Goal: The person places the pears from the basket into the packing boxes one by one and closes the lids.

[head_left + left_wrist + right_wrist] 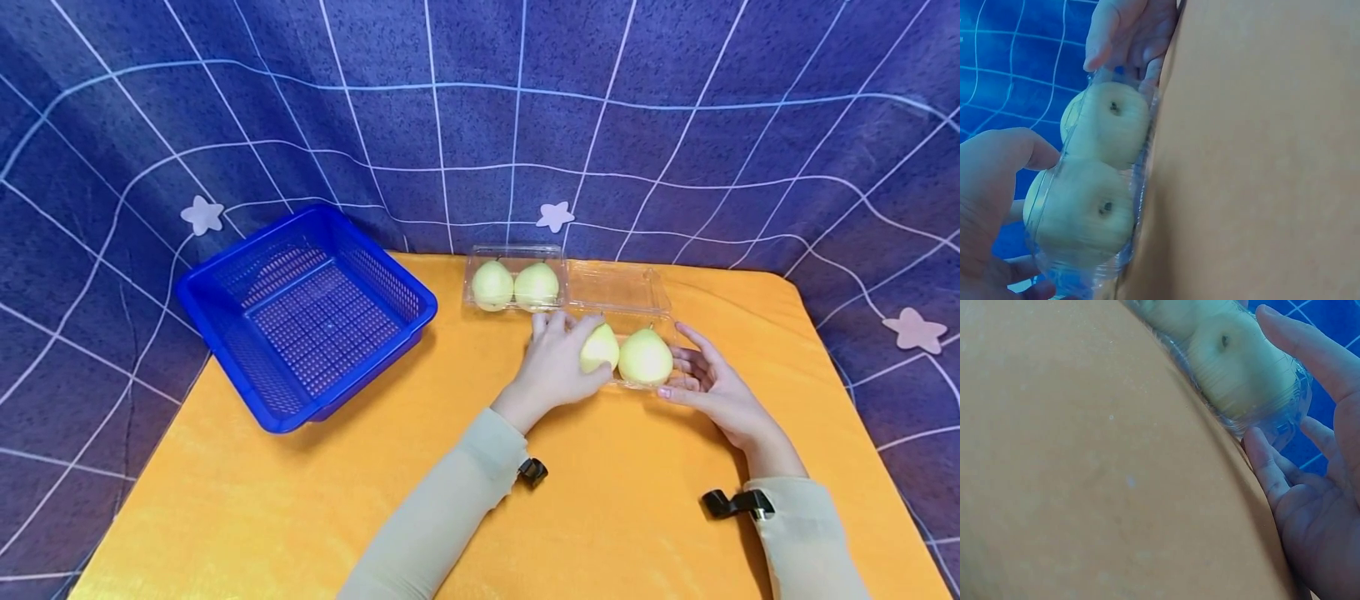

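In the head view, an unlidded clear plastic box [637, 385] holds two pale yellow-green pears, a left pear [600, 348] and a right pear [647, 358]. My left hand [558, 362] curls round the box's left end beside the left pear, thumb at the front. At the other end my right hand [716, 396] holds the box between thumb and fingers. The left wrist view shows both pears [1088, 212] through the clear wall, with the left thumb [1038, 153] at the rim. In the right wrist view a fingertip [1254, 440] touches the box's lower corner.
Behind, a second clear box [513, 250] contains two more pears [492, 286]. The open clear lid [611, 287] lies to its right. A blue plastic basket [352, 387] stands at left on the orange cloth [600, 517]. Blue curtain [480, 125] surrounds the table.
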`<state>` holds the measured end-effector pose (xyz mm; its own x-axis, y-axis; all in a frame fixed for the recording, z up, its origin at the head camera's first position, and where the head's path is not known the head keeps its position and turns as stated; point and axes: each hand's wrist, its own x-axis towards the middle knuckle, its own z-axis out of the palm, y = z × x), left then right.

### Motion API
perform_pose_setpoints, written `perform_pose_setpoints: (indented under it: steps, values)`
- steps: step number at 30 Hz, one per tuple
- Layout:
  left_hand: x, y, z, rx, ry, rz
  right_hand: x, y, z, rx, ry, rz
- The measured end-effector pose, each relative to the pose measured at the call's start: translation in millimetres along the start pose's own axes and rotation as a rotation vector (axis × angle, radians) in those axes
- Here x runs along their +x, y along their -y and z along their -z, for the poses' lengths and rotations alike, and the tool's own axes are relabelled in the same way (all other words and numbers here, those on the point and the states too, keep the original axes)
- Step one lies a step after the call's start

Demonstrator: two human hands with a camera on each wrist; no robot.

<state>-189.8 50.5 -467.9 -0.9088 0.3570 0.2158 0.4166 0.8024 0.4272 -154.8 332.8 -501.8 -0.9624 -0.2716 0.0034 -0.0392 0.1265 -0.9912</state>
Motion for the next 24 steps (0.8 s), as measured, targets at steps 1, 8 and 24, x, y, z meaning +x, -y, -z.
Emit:
perform_pose_setpoints:
  steps: [1,8,24]
  values:
    - [0.1,1.1,0.4,0.001,0.001,-0.007,0.0,0.2,-0.2,0.005,-0.002,0.000]
    - [0.6,3.8,2.3,0.030,0.034,-0.015,0.5,-1.1,0.1,-0.006,-0.013,-0.017]
    - [2.0,3.2,-0.3,0.007,-0.012,0.004,0.3,-2.4,0.4,-0.010,-0.017,-0.005]
